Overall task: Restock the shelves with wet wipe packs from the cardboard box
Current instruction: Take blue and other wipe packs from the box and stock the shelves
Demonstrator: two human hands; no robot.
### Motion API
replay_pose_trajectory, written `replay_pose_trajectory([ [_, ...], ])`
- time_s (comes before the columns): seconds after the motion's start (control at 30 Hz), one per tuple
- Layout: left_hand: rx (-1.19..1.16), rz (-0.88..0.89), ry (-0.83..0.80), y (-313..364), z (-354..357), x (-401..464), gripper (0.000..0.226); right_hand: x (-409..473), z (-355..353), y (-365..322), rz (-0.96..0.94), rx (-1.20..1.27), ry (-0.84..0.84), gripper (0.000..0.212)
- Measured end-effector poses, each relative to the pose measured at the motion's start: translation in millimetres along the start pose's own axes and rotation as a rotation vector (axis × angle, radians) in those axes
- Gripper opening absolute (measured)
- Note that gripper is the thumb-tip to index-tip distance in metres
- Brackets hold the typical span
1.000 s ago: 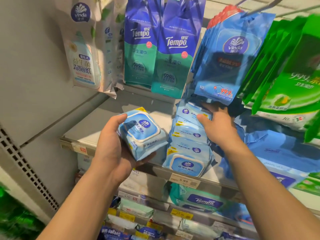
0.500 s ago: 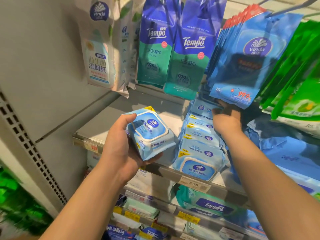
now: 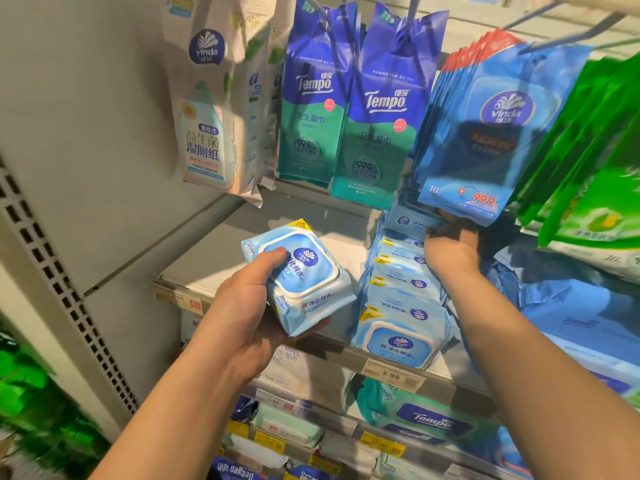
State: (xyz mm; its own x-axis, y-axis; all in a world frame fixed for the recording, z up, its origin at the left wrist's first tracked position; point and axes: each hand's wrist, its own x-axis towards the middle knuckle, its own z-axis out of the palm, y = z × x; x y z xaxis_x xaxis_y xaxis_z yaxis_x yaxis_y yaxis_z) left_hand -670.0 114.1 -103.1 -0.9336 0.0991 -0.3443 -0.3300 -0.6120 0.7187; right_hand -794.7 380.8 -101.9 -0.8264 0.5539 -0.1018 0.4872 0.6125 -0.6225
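Note:
My left hand [image 3: 242,306] grips a light blue Vinda wet wipe pack [image 3: 304,275] in front of the grey shelf [image 3: 221,251], thumb on its lid. To the right a row of the same packs [image 3: 401,306] stands on the shelf, leaning back. My right hand [image 3: 450,251] reaches in at the rear of that row, under the hanging blue packs; its fingers are in shadow on the rearmost pack [image 3: 403,220]. No cardboard box is in view.
Hanging above are white Vinda packs [image 3: 207,109], blue-green Tempo packs [image 3: 346,105], blue Vinda packs [image 3: 485,133] and green packs [image 3: 595,161]. A 5.99 price tag [image 3: 389,375] sits on the shelf edge. Lower shelves hold more wipes [image 3: 426,420]. A perforated upright [image 3: 69,289] stands left.
My right hand has gone deeper to the back of the row, under the hanging blue packs. My left hand still holds its pack, the thumb now up on the lid.

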Motion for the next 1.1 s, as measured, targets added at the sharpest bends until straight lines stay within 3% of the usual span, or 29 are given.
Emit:
replay_pose_trajectory([
  [0.1,-0.012,0.006,-0.018,0,3,-2,0.027,-14,-2,0,-0.15,-0.042,0.068,0.029],
  [0.2,-0.011,0.018,-0.035,0,9,-3,0.031,-47,-7,8,-0.318,0.05,0.171,0.039],
  [0.27,-0.013,0.022,-0.042,0,14,-3,0.033,-64,-7,17,-0.388,0.027,0.113,0.046],
  [0.4,-0.007,0.04,-0.037,-4,23,0,0.038,-121,-12,26,-0.612,0.231,0.002,0.043],
  [0.47,0.001,0.058,-0.046,-8,30,4,0.036,-146,-16,30,-0.697,0.373,-0.174,0.06],
  [0.53,-0.006,0.079,-0.043,-14,39,9,0.035,-157,-17,32,-0.719,0.365,-0.301,0.09],
  [0.63,-0.078,0.105,-0.01,-25,53,22,0.046,-152,-8,34,-0.753,0.227,-0.182,0.12],
  [0.73,-0.001,0.104,-0.033,-33,58,33,0.049,-133,-3,40,-0.688,0.285,-0.057,0.105],
  [0.83,0.33,0.13,-0.033,-33,53,42,0.037,-117,-11,51,-0.634,0.335,-0.017,0.088],
  [0.97,0.663,0.29,-0.026,-33,53,62,0.036,-104,-21,55,-0.609,0.313,0.002,0.08],
  [1.1,0.733,0.36,-0.057,-36,65,80,0.028,-86,-26,50,-0.507,0.271,0.045,0.07],
])
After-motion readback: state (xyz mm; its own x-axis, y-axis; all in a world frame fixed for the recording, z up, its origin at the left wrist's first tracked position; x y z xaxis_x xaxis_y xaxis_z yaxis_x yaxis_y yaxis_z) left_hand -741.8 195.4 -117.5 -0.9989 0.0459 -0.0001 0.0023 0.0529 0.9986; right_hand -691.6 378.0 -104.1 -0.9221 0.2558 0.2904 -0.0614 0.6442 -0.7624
